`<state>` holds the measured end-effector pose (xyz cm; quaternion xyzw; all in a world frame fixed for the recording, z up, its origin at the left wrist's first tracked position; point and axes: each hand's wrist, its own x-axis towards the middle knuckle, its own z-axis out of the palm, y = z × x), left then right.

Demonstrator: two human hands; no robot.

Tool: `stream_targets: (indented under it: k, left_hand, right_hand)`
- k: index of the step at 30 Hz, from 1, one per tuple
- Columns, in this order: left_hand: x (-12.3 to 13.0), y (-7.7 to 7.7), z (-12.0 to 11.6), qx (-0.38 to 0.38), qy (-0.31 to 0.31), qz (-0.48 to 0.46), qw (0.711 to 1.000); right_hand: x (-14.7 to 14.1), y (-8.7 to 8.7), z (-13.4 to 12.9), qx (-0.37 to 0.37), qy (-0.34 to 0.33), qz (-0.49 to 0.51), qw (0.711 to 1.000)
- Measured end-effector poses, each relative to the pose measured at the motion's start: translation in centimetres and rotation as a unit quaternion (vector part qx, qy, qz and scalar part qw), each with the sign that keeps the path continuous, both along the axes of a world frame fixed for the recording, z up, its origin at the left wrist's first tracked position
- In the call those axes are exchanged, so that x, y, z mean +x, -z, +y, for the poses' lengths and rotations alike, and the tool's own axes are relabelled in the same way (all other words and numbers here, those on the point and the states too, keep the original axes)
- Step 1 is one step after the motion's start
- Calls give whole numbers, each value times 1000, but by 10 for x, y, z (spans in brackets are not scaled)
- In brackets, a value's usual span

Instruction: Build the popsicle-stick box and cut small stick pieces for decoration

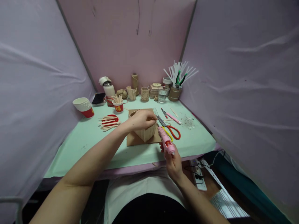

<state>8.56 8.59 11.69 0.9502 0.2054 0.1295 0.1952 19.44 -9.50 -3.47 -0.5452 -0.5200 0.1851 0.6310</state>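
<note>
Green tabletop [77,147] between pale curtains [240,68]

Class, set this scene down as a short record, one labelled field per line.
Left hand: at the rim of a wooden-stick box; grip unclear
Right hand: holding a pink glue gun
Under the box: brown cardboard
Right of the box: red-handled scissors
Left of the box: loose sticks across a red disc
Back right: green-handled pliers in a brown pot
</note>
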Motion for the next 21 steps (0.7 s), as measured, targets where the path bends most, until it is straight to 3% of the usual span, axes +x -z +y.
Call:
stream_targets:
  k: [12,21]
  left_hand:
    - [-2,0,-2,4,24,-2,1000]
    - [-1,3,0,18,21,-7,1000]
  right_hand:
    - [-2,-10,1,20,4,-25,999]
    - [-2,-6,3,32,-6,-32,999]
